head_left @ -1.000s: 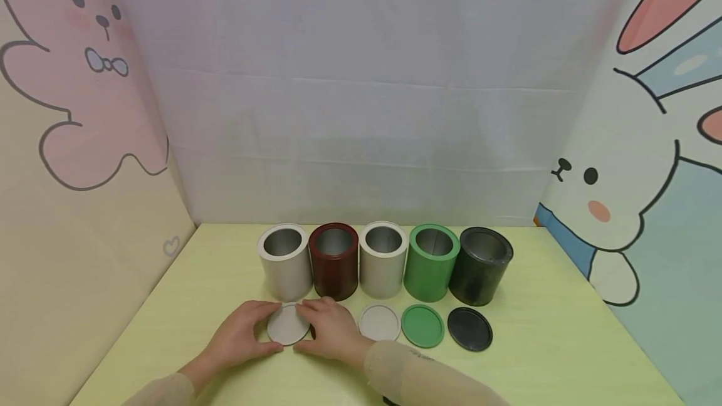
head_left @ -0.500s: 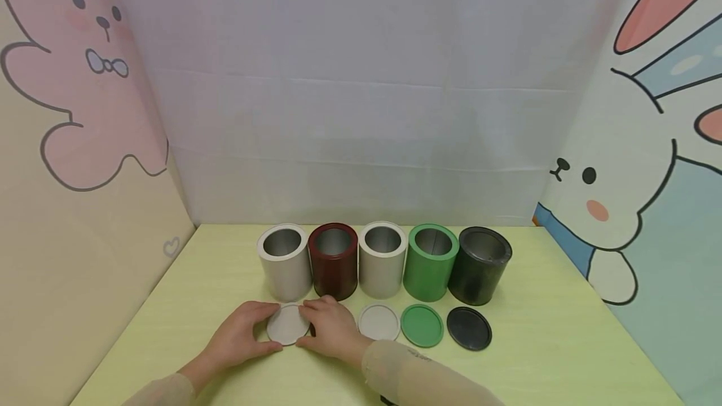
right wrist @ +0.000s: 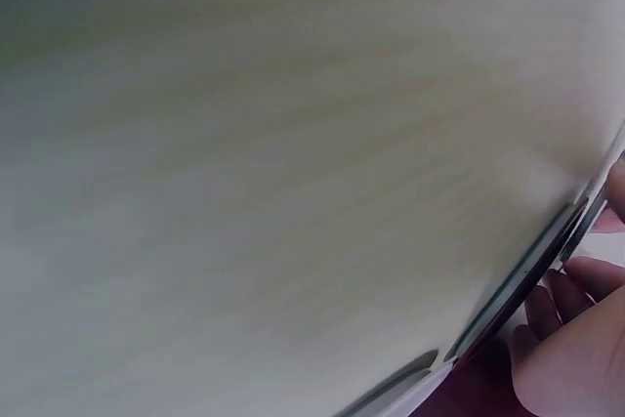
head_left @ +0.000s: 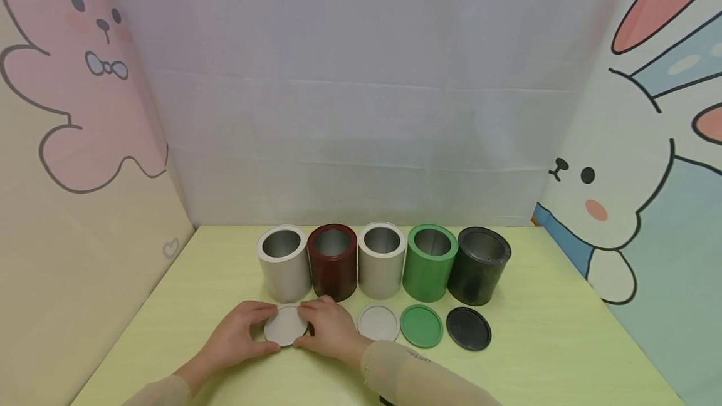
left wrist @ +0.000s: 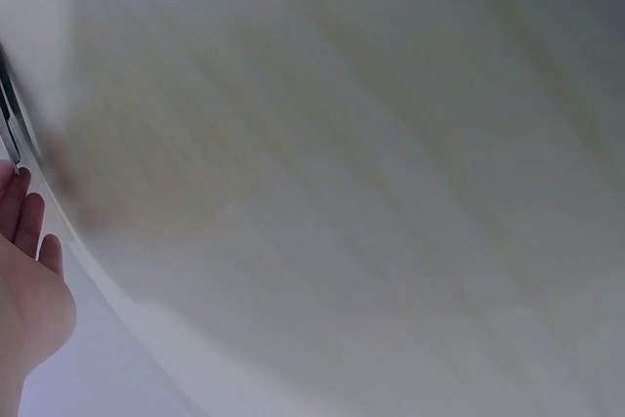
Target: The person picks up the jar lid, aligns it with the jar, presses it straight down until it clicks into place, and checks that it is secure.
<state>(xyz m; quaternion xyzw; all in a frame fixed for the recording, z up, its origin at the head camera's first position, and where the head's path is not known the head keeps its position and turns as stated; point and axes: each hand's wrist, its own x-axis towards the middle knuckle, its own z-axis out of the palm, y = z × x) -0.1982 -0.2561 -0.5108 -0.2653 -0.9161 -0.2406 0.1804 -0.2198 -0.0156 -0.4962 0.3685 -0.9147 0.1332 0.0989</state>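
A round white lid (head_left: 286, 325) lies in front of the leftmost white can (head_left: 284, 271) in the head view. Thumb and fingers of my left hand (head_left: 237, 334) curve around its left edge. From the other side, my right hand (head_left: 329, 329) holds the right edge between thumb and fingertips. A sliver of a dark red lid (head_left: 312, 329) shows beneath the right hand, which hides most of it. In the left wrist view the left hand (left wrist: 34, 280) is at the left border. The right wrist view has the right hand (right wrist: 576, 339) at lower right.
Behind the lids stand a dark red can (head_left: 334, 271), another white can (head_left: 381, 271), a green can (head_left: 427, 274) and a black can (head_left: 476, 274), all uncovered. A second white lid (head_left: 378, 323), a green lid (head_left: 421, 326) and a black lid (head_left: 469, 329) lie before them on the yellow table (head_left: 541, 343).
Both hands keep their hold on the white lid and stay almost in place. The head view has shifted very slightly.
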